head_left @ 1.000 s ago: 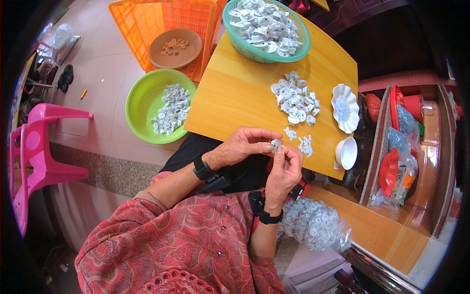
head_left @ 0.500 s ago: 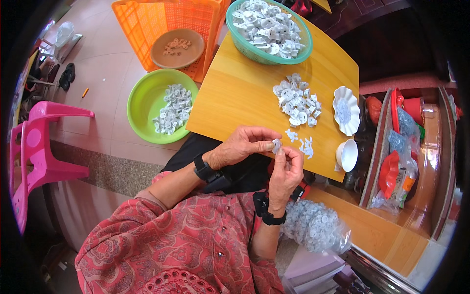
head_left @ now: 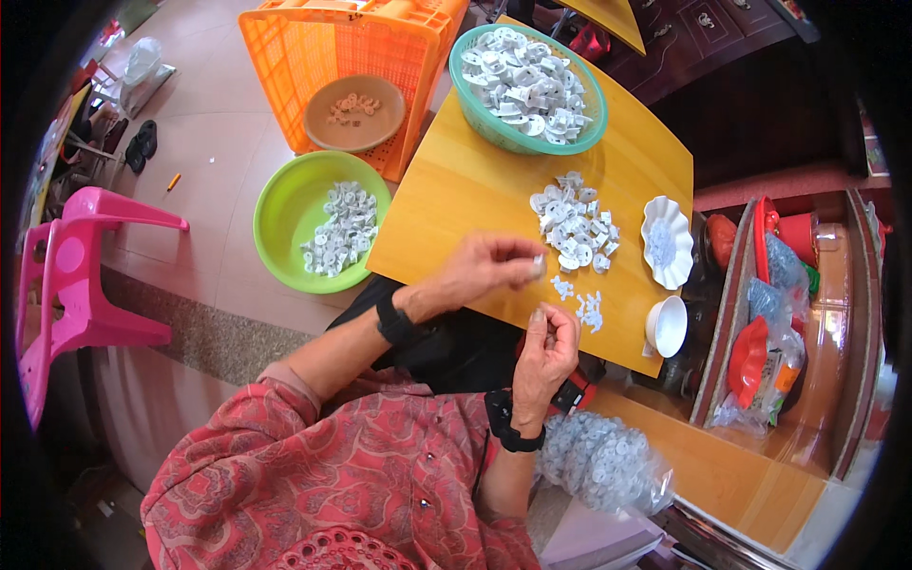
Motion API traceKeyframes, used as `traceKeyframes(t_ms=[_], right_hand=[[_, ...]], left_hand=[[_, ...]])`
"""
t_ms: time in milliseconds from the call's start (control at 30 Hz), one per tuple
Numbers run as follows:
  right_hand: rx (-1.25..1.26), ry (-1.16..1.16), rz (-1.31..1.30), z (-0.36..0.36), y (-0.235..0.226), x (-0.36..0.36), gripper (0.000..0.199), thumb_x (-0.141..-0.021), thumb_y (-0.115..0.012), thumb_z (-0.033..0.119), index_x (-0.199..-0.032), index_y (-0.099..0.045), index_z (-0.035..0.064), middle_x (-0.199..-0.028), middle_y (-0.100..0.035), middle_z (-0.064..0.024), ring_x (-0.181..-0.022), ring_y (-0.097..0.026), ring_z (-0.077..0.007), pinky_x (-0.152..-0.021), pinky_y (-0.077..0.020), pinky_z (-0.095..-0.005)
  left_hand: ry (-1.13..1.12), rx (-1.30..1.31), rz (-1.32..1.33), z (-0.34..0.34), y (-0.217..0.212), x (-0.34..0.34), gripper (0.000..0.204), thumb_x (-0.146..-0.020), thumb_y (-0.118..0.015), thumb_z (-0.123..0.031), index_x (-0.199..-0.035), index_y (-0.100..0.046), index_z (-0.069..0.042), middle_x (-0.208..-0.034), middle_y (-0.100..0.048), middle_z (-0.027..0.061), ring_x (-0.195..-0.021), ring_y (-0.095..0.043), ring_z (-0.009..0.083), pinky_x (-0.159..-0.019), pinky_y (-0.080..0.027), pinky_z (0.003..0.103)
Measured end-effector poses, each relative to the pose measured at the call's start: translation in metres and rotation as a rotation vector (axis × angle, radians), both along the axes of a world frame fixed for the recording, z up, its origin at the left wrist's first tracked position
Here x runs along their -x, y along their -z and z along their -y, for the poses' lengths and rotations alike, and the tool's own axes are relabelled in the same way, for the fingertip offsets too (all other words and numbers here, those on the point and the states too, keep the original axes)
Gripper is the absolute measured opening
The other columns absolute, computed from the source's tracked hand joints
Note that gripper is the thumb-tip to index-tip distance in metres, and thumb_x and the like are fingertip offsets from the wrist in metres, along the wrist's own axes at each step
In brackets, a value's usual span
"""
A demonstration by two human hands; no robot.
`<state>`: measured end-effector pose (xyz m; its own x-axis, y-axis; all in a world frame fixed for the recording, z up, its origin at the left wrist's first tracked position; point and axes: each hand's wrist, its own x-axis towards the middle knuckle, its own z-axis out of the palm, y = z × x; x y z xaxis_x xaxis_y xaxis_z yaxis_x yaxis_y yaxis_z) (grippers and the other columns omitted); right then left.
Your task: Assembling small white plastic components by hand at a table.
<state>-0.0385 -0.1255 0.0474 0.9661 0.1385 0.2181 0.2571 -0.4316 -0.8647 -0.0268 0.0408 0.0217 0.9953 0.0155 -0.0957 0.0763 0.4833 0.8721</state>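
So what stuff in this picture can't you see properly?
All in the head view:
- Left hand: blurred, so I can't tell what its fingertips hold.
- Right hand: its curled fingers hide whether anything is inside.
- Small pale bits: too small to make out their exact shape.
- Teal basket: heaped white parts hide its bottom.
- Far yellow tabletop: cut off by the top edge.

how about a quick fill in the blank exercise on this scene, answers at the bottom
1. The hand nearer the green basin is the person's ____ one.
2. The heap of parts lying on the table is coloured ____.
3. The mesh crate by the brown bowl is coloured ____.
4. The plastic seat at the far left of the view is coloured ____.

Missing words: left; white; orange; pink.
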Motion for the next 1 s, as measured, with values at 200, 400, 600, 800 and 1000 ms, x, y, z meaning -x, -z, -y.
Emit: traceKeyframes(t_ms=[200,400,600,800,1000], right_hand=[[0.068,-0.029,-0.017,0.009,0.012,0.004,0.011,-0.093,-0.063,0.007,-0.096,-0.063,-0.0030,-0.095,-0.060,-0.0101,-0.078,-0.059,-0.0175,-0.070,-0.0494,-0.0294],[0.068,0.039,-0.033,0.021,0.021,0.003,0.010,-0.093,-0.062,0.007,-0.097,-0.063,-0.0024,-0.093,-0.060,-0.0106,-0.077,-0.059,-0.0189,-0.069,-0.0497,-0.0309],[0.237,0.068,0.082,0.034,0.032,-0.011,0.009,-0.090,-0.062,0.004,-0.098,-0.061,-0.0018,-0.093,-0.059,-0.0151,-0.084,-0.061,-0.0313,-0.076,-0.0504,-0.0383],[0.402,0.096,0.267,0.040,0.041,-0.031,0.017,-0.087,-0.061,0.001,-0.103,-0.064,-0.0006,-0.097,-0.058,-0.0163,-0.091,-0.059,-0.0353,-0.081,-0.0477,-0.0434],[0.673,0.058,0.346,0.038,0.038,-0.034,0.020,-0.082,-0.063,-0.001,-0.102,-0.066,0.0021,-0.098,-0.056,-0.0137,-0.096,-0.057,-0.0333,-0.085,-0.0452,-0.0448]], left_hand=[[-0.448,-0.551,0.218,-0.051,-0.052,-0.095,0.038,-0.090,-0.071,-0.024,-0.115,-0.066,0.004,-0.082,-0.069,0.0035,-0.070,-0.061,0.0076,-0.064,-0.050,0.024],[-0.777,-0.897,0.310,-0.062,-0.069,-0.113,0.038,-0.087,-0.072,-0.023,-0.113,-0.067,0.004,-0.081,-0.071,0.0155,-0.068,-0.065,0.0129,-0.063,-0.053,0.030],[-0.519,-1.023,0.357,-0.025,-0.016,-0.083,0.020,-0.084,-0.073,-0.015,-0.096,-0.072,0.001,-0.077,-0.067,0.0135,-0.066,-0.065,0.0231,-0.062,-0.052,0.033],[-0.357,-1.104,0.447,0.009,0.008,-0.069,0.021,-0.080,-0.074,-0.010,-0.098,-0.071,-0.001,-0.089,-0.062,0.0165,-0.079,-0.064,0.0326,-0.069,-0.052,0.039],[-0.216,-1.281,0.402,0.015,0.008,-0.065,0.019,-0.079,-0.073,-0.010,-0.096,-0.070,-0.002,-0.101,-0.056,0.0179,-0.092,-0.060,0.0343,-0.078,-0.051,0.042]])
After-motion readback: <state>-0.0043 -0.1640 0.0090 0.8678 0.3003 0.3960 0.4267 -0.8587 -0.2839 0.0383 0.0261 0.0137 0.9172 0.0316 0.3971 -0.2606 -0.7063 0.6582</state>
